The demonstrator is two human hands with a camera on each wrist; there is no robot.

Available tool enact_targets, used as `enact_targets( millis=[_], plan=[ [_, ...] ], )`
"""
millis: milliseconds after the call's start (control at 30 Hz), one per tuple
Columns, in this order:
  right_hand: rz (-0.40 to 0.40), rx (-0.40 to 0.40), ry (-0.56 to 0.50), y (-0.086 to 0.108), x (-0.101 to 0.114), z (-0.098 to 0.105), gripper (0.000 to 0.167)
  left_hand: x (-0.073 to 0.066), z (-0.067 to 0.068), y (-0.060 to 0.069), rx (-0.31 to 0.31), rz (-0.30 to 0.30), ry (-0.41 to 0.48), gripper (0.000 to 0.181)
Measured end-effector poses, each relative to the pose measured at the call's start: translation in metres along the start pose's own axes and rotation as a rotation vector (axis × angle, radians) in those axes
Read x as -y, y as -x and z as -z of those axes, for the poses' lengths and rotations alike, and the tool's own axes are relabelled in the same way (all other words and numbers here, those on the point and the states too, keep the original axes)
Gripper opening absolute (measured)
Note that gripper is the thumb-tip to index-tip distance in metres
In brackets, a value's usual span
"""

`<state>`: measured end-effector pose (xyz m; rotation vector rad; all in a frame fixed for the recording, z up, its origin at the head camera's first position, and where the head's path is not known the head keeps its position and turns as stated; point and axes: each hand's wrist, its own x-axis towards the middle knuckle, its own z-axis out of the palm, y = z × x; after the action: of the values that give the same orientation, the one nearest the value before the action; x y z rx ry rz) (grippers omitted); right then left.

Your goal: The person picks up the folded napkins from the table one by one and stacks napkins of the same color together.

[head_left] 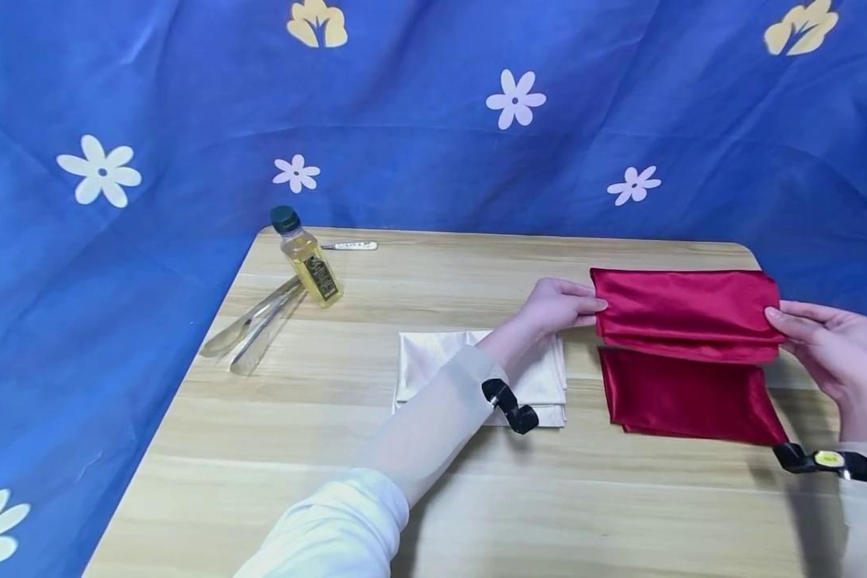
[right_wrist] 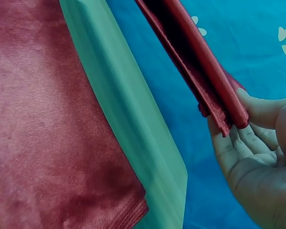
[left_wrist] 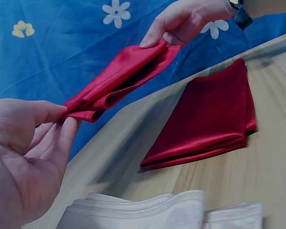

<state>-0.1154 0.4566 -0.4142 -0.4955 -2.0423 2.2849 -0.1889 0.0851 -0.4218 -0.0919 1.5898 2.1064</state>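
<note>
A folded red satin cloth (head_left: pixel 686 313) is stretched between both hands, raised off the table. My left hand (head_left: pixel 559 307) pinches its left end between thumb and fingers; in the left wrist view the folded layers show beside the fingertips (left_wrist: pixel 57 113). At the other end my right hand (head_left: pixel 831 341) pinches the cloth, thumb on the near side. Below and nearer lies a second folded red cloth (head_left: pixel 689 397), flat on the wood. Under my left forearm sits a folded white cloth (head_left: pixel 441 361), partly hidden by the arm.
On the table (head_left: pixel 260 482), at the back left, a small bottle (head_left: pixel 311 265) of yellow liquid with a dark green cap stands by metal tongs (head_left: pixel 253 327). A slim white-handled tool (head_left: pixel 354 246) lies behind it. A blue flowered curtain (head_left: pixel 419 120) hangs behind the table.
</note>
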Motion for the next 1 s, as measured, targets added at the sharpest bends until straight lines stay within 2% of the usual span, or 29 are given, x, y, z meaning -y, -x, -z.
enact_targets(
  millis=[133, 300, 500, 733, 1000],
  plan=[
    [0.012, 0.011, -0.038, 0.006, 0.000, 0.007, 0.016, 0.002, -0.003, 0.007, 0.011, 0.004, -0.003, 0.015],
    [0.017, 0.044, -0.091, 0.011, -0.003, 0.013, 0.018, 0.009, -0.007, 0.016, -0.008, 0.003, 0.023, 0.015],
    [-0.014, 0.058, -0.089, 0.018, -0.011, 0.020, 0.019, 0.022, -0.010, 0.025, -0.035, 0.020, 0.027, 0.015],
    [-0.012, 0.043, -0.023, 0.029, -0.023, 0.030, 0.020, 0.036, -0.013, 0.034, -0.007, 0.017, -0.027, 0.015],
    [-0.051, 0.005, 0.058, 0.038, -0.039, 0.038, 0.023, 0.052, -0.015, 0.039, 0.040, 0.018, -0.060, 0.014]
  ],
)
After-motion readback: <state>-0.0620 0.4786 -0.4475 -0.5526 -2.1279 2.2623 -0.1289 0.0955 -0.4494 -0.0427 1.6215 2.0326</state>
